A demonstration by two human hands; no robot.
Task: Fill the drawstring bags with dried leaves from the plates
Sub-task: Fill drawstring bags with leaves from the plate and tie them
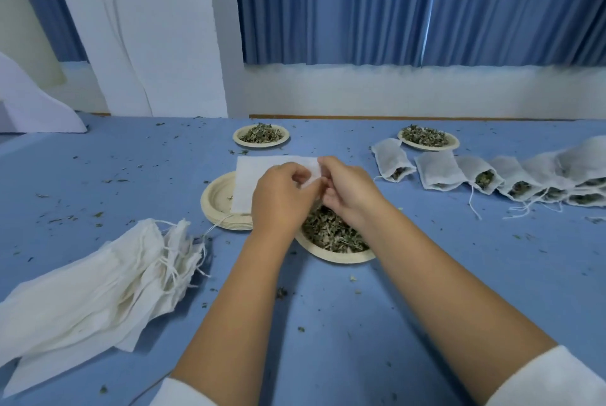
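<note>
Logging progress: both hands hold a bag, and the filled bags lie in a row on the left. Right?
No. The head view shows the filled bags in a row on the right. The left hand and right hand do hold a bag.

It looked like a plain workroom set up for hand packing. Pleated blue curtains [410, 5] hung above a bare white wall [393, 91] beside a square white pillar [157, 28]. A wide table covered in blue cloth [426, 274] carried a row of filled white drawstring bags [439, 169], a heap of empty white bags [98, 291] and beige paper plates [262, 144] of dried green leaves [260, 133].
</note>
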